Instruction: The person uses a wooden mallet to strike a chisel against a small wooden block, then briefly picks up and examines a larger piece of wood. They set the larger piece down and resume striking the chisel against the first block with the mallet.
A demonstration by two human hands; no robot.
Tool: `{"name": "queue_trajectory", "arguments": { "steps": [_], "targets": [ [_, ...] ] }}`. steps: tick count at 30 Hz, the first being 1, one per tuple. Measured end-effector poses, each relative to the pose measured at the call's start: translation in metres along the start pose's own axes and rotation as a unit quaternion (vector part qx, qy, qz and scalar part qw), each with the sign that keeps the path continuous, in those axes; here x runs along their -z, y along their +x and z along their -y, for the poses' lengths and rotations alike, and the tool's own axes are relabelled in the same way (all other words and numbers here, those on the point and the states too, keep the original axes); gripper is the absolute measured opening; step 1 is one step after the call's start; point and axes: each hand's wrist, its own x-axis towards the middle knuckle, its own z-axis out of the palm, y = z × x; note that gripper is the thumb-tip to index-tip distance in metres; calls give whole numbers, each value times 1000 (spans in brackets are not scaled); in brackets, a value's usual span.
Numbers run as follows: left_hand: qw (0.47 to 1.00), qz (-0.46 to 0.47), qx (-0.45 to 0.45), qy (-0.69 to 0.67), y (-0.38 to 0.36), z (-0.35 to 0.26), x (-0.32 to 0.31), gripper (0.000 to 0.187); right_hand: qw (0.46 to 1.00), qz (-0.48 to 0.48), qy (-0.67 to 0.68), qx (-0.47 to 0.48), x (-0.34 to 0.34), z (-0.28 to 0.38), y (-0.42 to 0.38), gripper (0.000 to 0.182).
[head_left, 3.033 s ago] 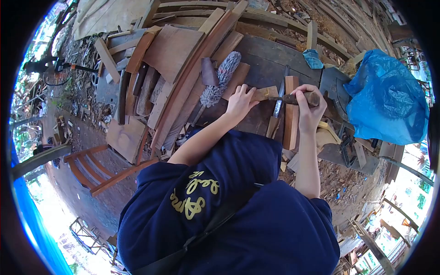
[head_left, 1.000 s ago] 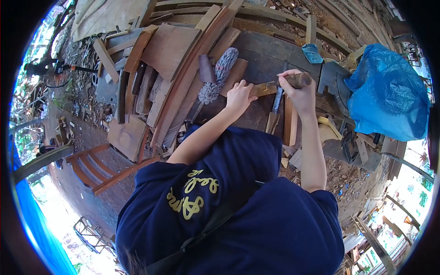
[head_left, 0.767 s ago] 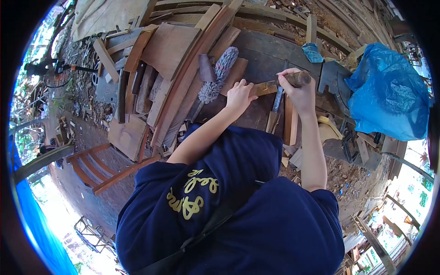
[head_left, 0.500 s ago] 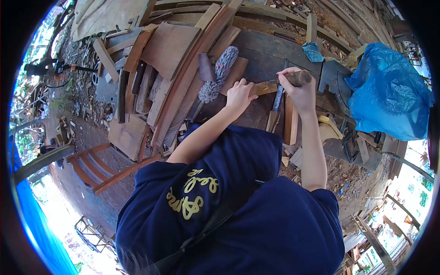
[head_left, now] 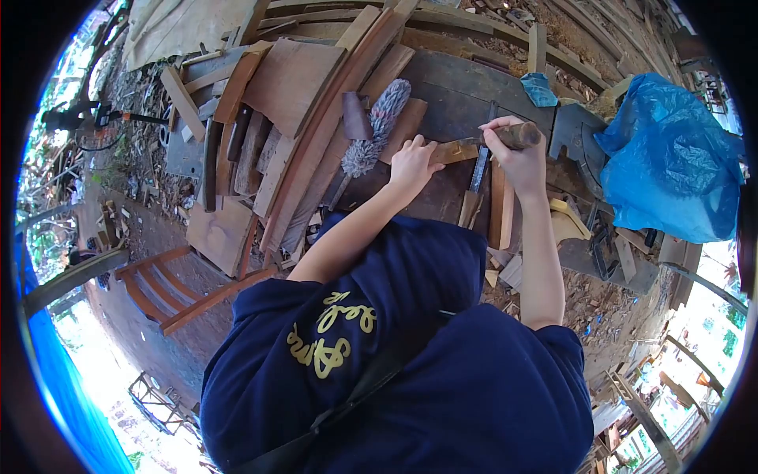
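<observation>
My left hand [head_left: 411, 166] is closed on the near end of a small wooden block [head_left: 455, 152], pressing it to the dark bench top. In my right hand [head_left: 519, 162] is a wooden-handled tool [head_left: 521, 136], its thick round handle pointing right. The tool's working end is toward the block, but too small to make out. Between my hands lies a tool with a narrow metal blade [head_left: 479, 170] and a wooden handle [head_left: 469, 208]. Wooden strips [head_left: 500, 207] lie beside it, below my right hand. Left of my left hand rests a fluffy grey duster [head_left: 377, 130].
Long boards [head_left: 316, 150] and wood offcuts are stacked on the left. A blue plastic bag [head_left: 671, 162] bulges at the right, near a clamp-like metal tool [head_left: 602, 254]. A slatted wooden frame [head_left: 170, 288] leans at lower left.
My right hand and the wooden-handled tool have shifted very slightly to the right. My left hand and the block look the same.
</observation>
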Motion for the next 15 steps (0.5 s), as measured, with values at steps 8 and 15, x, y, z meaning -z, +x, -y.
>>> {"name": "queue_trajectory", "arguments": {
  "steps": [8,15],
  "targets": [
    [1000,-12,-3,-7,-1,-1,1,48,1000,7,-2,25,-14,-3,-3,6],
    [941,-64,-130,-307,33,-11,42,41,999,12,-19,45,-18,-9,-1,7]
  ]
}}
